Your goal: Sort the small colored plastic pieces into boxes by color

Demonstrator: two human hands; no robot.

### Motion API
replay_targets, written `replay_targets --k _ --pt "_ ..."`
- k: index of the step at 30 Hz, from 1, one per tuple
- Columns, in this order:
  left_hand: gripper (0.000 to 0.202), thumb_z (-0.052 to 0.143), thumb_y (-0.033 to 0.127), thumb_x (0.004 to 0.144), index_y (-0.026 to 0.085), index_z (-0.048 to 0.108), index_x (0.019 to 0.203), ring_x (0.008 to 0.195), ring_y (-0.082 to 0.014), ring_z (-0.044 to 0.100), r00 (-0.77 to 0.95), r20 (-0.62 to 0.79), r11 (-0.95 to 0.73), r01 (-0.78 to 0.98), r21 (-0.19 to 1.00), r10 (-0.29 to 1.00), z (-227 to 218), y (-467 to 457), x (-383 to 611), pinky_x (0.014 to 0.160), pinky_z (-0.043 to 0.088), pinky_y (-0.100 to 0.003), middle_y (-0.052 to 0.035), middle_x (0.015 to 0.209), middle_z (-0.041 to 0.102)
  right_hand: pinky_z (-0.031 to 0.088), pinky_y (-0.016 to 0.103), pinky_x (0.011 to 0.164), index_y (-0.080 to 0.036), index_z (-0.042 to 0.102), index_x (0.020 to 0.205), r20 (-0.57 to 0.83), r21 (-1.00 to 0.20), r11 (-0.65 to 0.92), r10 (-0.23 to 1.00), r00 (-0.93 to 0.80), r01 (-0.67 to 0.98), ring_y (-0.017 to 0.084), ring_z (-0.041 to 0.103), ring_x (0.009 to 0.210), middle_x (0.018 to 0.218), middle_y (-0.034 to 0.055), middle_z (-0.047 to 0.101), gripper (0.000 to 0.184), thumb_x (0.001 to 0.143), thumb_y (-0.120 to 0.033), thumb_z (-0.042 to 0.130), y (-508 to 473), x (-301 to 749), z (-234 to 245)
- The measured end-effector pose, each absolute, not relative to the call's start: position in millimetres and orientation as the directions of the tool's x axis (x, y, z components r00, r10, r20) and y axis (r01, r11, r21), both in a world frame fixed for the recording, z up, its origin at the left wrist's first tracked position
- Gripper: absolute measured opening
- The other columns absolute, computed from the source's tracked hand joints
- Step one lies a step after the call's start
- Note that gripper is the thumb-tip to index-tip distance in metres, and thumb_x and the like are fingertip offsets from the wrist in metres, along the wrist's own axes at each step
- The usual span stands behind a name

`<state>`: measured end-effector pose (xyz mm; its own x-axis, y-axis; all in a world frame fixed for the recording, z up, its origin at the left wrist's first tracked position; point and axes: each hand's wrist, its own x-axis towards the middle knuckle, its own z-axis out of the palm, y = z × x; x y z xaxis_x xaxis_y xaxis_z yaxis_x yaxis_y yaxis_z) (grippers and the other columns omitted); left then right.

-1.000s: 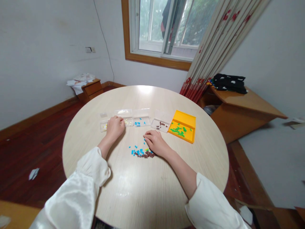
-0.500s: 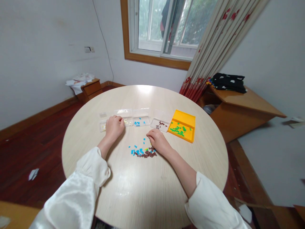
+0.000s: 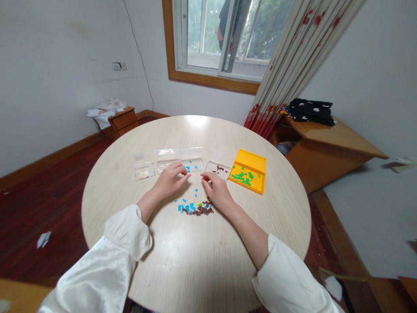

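A small heap of blue and brown toy bricks (image 3: 195,207) lies on the round pale wood table (image 3: 195,243). My left hand (image 3: 170,180) rests just left of the heap, fingers curled and reaching toward the right hand. My right hand (image 3: 215,189) sits at the heap's right edge with its fingertips pinched together; what they hold is too small to name. Behind the hands stands a row of clear trays: one with yellow bits (image 3: 143,171), one nearly bare (image 3: 163,164), one with blue bricks (image 3: 193,164), one with brown bricks (image 3: 219,169). An orange tray (image 3: 248,174) holds green bricks.
A low wooden desk (image 3: 329,141) with dark folded cloth (image 3: 311,110) stands at the right by the curtain (image 3: 293,65). A small cabinet with papers (image 3: 121,117) sits in the left corner. Paper scraps lie on the dark wood floor (image 3: 42,239).
My left hand left the yellow-bit tray and moved right toward the middle. My right hand lifted off the heap and moved forward, its fingertips now close to the left hand's.
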<state>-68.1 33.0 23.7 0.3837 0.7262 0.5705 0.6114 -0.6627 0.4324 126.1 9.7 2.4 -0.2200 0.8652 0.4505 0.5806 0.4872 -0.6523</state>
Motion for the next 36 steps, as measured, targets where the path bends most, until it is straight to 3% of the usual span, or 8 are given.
replay_targets --k 4,9,27,36 --pt "0.013 0.051 0.024 0.084 0.017 0.062 0.082 0.079 -0.0162 0.056 0.511 0.528 -0.733 0.522 0.436 0.678 19.3 30.3 -60.8 0.073 0.045 -0.030 -0.0058 0.083 0.060 0.049 0.031 0.075 -0.018 0.057 0.100 0.445 -0.694 0.476 0.873 -0.199 0.540 0.017 0.062 0.078 0.083 0.0053 0.066 0.021 0.082 -0.014 0.048 7.9 124.9 5.2" --pt "0.011 0.054 0.023 0.083 0.017 0.063 0.087 0.083 -0.0171 0.057 0.523 0.518 -0.736 0.503 0.454 0.677 16.1 29.6 -56.7 0.077 0.046 -0.033 -0.0067 0.087 0.062 0.049 0.030 0.073 -0.019 0.054 0.100 0.441 -0.744 0.472 0.879 -0.184 0.472 0.016 0.063 0.077 0.081 0.0039 0.066 0.019 0.082 -0.017 0.049 6.6 123.4 7.4" --pt "0.012 0.055 0.024 0.083 0.016 0.062 0.080 0.080 -0.0165 0.056 0.502 0.543 -0.739 0.481 0.471 0.673 14.6 25.0 -48.8 0.075 0.047 -0.031 -0.0072 0.083 0.062 0.049 0.028 0.071 -0.021 0.047 0.080 0.401 -0.818 0.438 0.899 -0.175 0.373 0.016 0.063 0.074 0.076 0.0010 0.060 0.001 0.080 -0.020 0.047 1.3 117.4 11.9" --pt "0.015 0.052 0.025 0.084 0.016 0.062 0.077 0.078 -0.0167 0.056 0.481 0.527 -0.714 0.479 0.510 0.700 18.5 20.5 -46.0 0.074 0.045 -0.032 -0.0071 0.080 0.062 0.049 0.028 0.069 -0.022 0.043 0.077 0.352 -0.861 0.389 0.920 -0.171 0.327 0.016 0.064 0.074 0.073 0.0001 0.059 0.008 0.080 -0.023 0.050 1.1 117.5 11.1"
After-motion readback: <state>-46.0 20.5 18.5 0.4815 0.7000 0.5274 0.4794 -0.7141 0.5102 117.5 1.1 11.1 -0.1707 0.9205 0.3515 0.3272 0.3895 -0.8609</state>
